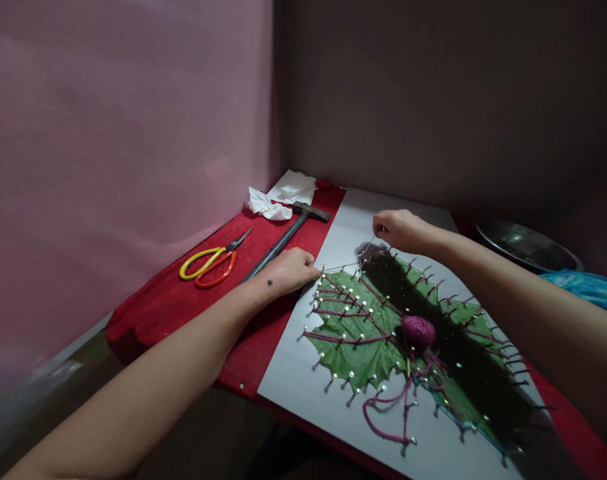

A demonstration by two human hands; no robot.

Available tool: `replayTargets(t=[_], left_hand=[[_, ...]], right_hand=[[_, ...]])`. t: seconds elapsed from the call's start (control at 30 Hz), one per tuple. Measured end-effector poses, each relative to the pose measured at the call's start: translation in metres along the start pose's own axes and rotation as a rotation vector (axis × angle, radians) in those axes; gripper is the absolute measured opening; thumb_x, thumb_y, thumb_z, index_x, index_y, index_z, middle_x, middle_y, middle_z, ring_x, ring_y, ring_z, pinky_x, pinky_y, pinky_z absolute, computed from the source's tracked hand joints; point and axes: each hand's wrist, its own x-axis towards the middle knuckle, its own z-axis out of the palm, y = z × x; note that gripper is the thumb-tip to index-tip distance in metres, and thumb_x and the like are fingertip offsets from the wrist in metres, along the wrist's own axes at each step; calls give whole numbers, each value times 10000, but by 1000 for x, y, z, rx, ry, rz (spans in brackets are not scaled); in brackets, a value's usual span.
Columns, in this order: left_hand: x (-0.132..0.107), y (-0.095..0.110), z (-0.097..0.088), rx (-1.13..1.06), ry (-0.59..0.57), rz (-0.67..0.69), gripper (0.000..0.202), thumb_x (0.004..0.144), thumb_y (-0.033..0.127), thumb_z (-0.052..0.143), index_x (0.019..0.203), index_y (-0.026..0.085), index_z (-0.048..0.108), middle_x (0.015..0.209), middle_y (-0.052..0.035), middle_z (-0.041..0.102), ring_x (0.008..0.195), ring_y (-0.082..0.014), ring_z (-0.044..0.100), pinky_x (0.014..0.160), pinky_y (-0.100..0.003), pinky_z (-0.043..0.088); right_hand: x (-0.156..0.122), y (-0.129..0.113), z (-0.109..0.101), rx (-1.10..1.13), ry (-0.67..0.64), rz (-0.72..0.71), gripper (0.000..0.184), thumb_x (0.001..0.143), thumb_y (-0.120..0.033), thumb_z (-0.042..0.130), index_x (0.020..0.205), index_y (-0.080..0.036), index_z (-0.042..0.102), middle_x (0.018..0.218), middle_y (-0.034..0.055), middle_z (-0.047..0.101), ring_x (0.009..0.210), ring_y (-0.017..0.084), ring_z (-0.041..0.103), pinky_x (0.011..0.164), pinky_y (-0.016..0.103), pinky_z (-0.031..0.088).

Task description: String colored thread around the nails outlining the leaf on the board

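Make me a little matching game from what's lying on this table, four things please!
Things
1. Scissors
2. Hammer
3. Ball of yarn
4. Bowl

Clues
A. Purple, on a green leaf
B. Near a bright blue bundle
C. One yellow handle, one red-orange
D. Dark head close to crumpled white paper

Pairs: 1-C, 2-D, 3-A, 4-B

The left forearm [158,377], lower left of the frame, is bare and slender, tapering toward the wrist [257,288]; a small, round, dark spot [270,283] marks it there; the right forearm [523,283], at right, is bare too; left hand [290,272] and right hand [403,229] are equally uncovered.
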Motion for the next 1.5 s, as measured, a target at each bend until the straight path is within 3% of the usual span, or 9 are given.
replayTargets(t=[0.17, 0.33, 0.63, 0.83, 0.9, 1.07, 1.23, 1.37, 1.5], left_hand=[[-2, 0, 0, 44, 3, 25, 251, 689, 289, 507, 497, 193, 376, 463, 39, 356, 496, -117, 352, 517, -272, 221], [-6, 0, 2, 106, 25, 71, 177, 722, 266, 448, 560, 197, 444, 560, 4, 462, 558, -144, 412, 550, -268, 247], [-6, 0, 3, 156, 21, 86, 227, 752, 290, 453, 550, 187, 468, 596, -37, 540, 575, -156, 456, 544, -275, 239], [-5, -2, 4, 195, 27, 87, 202, 756, 294, 444, 614, 190, 543, 667, -68, 611, 635, -195, 539, 561, -279, 282], [-6, -1, 6, 207, 29, 83, 188, 755, 296, 444, 653, 193, 563, 699, -78, 627, 659, -210, 559, 574, -282, 303], [-11, 0, 8, 222, 48, 105, 203, 785, 267, 415, 677, 195, 571, 732, -79, 640, 713, -219, 584, 624, -288, 336], [-15, -6, 3, 171, 6, 163, 248, 847, 342, 394, 724, 189, 546, 753, -61, 624, 707, -191, 563, 610, -275, 338], [-18, -11, -1, 69, -11, 187, 263, 868, 355, 372, 709, 190, 501, 723, -28, 575, 662, -154, 513, 617, -264, 332], [-22, -13, -1, 10, 6, 186, 253, 853, 351, 397, 664, 192, 446, 677, -4, 511, 630, -138, 459, 609, -264, 310]], right_hand=[[7, -32, -13, -48, 197, -77, 219, 772, -72, 407, 878, -162, 576, 865, 80, 643, 752, 166, 551, 600, 274, 324], [5, -70, -27, -219, 109, -168, 339, 771, -27, 383, 1045, -138, 550, 981, 132, 628, 714, 177, 564, 556, 291, 294], [-27, -26, -46, -423, -103, -99, 209, 781, -20, 411, 812, -151, 570, 775, 121, 629, 627, 159, 553, 519, 309, 287], [-11, -55, -68, -345, 206, -38, 275, 808, -48, 354, 994, -113, 546, 918, 144, 605, 686, 185, 581, 515, 299, 271], [6, -66, -63, -248, 311, -32, 355, 813, -41, 342, 1110, -98, 528, 1040, 168, 590, 799, 227, 595, 579, 312, 336], [27, -73, -28, -61, 141, -82, 588, 796, -73, 422, 1361, -234, 407, 1313, 110, 506, 980, 252, 584, 705, 329, 431], [-8, -70, 0, 102, 110, -174, 399, 783, -40, 430, 1050, -208, 674, 1137, 59, 648, 999, 208, 571, 827, 308, 429], [-42, -77, 10, 149, 150, -286, 364, 769, -30, 431, 918, -189, 722, 1121, 60, 659, 1015, 240, 523, 867, 357, 423], [-58, -85, 13, 248, 96, -360, 450, 722, 13, 402, 953, -202, 724, 1026, 48, 687, 992, 216, 518, 857, 336, 442]])
